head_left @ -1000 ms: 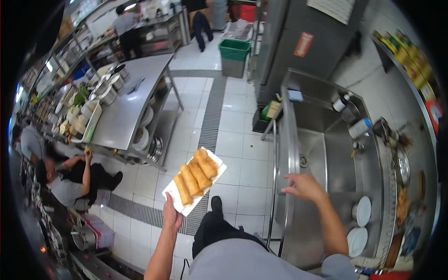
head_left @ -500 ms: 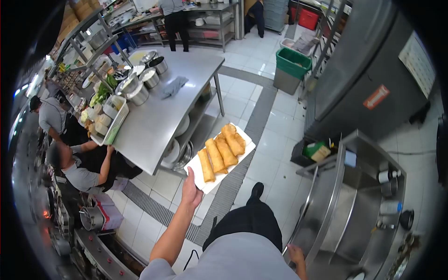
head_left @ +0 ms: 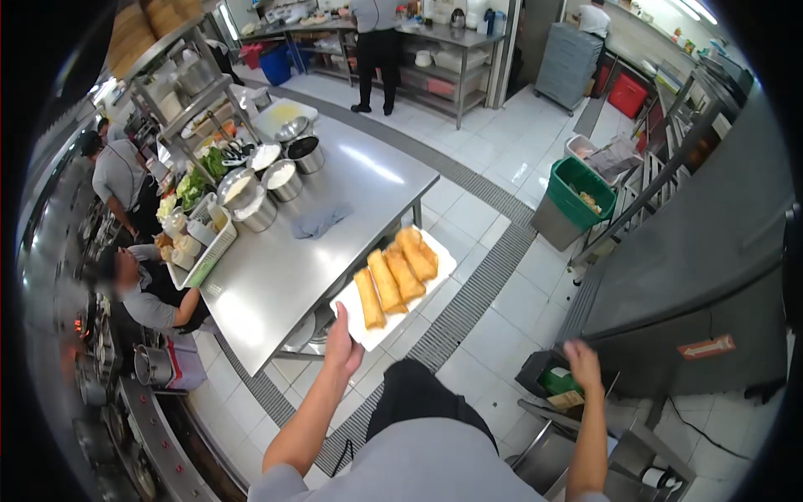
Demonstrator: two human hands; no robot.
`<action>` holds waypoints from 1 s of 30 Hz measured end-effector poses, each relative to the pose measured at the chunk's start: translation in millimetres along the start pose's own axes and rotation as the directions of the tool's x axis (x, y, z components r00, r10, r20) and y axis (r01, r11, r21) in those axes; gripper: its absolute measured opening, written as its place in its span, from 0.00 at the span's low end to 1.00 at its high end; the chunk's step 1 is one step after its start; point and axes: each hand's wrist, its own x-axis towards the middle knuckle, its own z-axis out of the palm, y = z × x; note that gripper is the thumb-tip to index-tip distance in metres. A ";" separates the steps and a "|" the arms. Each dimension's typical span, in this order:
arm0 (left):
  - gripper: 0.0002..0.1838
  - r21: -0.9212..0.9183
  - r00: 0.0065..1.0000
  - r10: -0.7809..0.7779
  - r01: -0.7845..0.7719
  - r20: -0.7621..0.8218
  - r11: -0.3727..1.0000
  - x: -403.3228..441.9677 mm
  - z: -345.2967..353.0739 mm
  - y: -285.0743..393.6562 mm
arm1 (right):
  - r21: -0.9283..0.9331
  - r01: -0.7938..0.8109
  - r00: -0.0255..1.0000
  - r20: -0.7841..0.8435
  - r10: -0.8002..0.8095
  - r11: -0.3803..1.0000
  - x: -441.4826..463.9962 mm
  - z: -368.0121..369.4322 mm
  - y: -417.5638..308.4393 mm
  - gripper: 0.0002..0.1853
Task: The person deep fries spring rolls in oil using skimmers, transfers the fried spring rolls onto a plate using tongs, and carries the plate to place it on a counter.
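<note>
My left hand point(head_left: 345, 345) grips the lower left edge of a white rectangular plate point(head_left: 378, 337), held out in front of my body. Several golden fried rolls point(head_left: 386, 282) lie side by side on the plate. Behind it is the corner of a steel work table point(head_left: 259, 314). My right hand point(head_left: 583, 366) is raised on the right, in front of a dark bin with a green container point(head_left: 559, 381); its fingers are blurred and I cannot make out whether they are spread or curled.
On the steel table are metal pots point(head_left: 282, 180), a grey cloth point(head_left: 322, 221) and a white basket point(head_left: 205, 255). Two people in grey shirts work at the left; another point(head_left: 376, 50) stands at the back. A green-lined bin point(head_left: 577, 201) and a grey cabinet point(head_left: 694, 276) stand right.
The view has swung to the right and forward, past the sink. The plate stays in my left hand. My right hand, low beside the sink half a second ago, is now raised.
</note>
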 end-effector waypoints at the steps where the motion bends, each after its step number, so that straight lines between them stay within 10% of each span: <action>1: 0.30 0.003 1.000 -0.001 0.002 -0.029 1.000 16.5 9.9 3.4 | 0.061 -0.086 0.995 0.052 0.083 0.994 40.8 -6.5 -2.5 0.19; 10: 0.36 0.170 0.987 0.153 -0.143 -0.047 0.975 191.8 97.7 61.1 | 0.315 -0.422 0.903 0.225 0.365 0.850 175.8 99.6 56.4 0.21; 13: 0.36 0.179 0.985 0.168 -0.158 -0.037 0.971 249.8 130.6 79.6 | 0.443 -0.773 0.627 0.421 0.656 0.454 110.5 185.2 132.6 0.23; 14: 0.36 0.187 0.981 0.188 -0.175 -0.056 0.967 265.4 142.6 83.6 | 0.504 -0.721 0.691 0.470 0.550 0.475 48.6 249.2 216.3 0.25; 15: 0.36 0.190 0.980 0.188 -0.173 -0.061 0.966 283.1 155.4 85.7 | 0.100 -0.821 0.521 0.536 0.665 0.563 39.1 223.7 176.8 0.30; 17: 0.35 0.175 0.977 0.204 -0.191 -0.058 0.966 319.8 179.4 86.4 | 0.451 -0.691 0.723 0.406 0.559 0.566 -45.4 235.2 165.3 0.29; 18: 0.35 0.159 0.975 0.218 -0.208 -0.048 0.965 337.7 189.8 85.0 | 0.011 -0.996 -0.065 0.544 0.837 -0.084 -39.4 226.1 147.6 0.29; 21: 0.36 0.115 0.978 0.208 -0.204 -0.027 0.972 385.3 219.9 75.6 | 0.258 -0.962 0.104 0.657 0.746 -0.093 -142.0 282.4 198.5 0.36; 26: 0.36 0.029 0.975 0.215 -0.213 -0.057 0.977 456.7 274.9 49.1 | -0.008 -0.981 -0.144 0.705 0.694 -0.196 76.9 178.6 215.8 0.40; 30: 0.35 -0.041 0.965 0.253 -0.257 -0.073 0.966 505.4 315.7 39.3 | 0.319 -0.916 0.385 0.534 0.753 0.242 374.5 112.1 263.2 0.30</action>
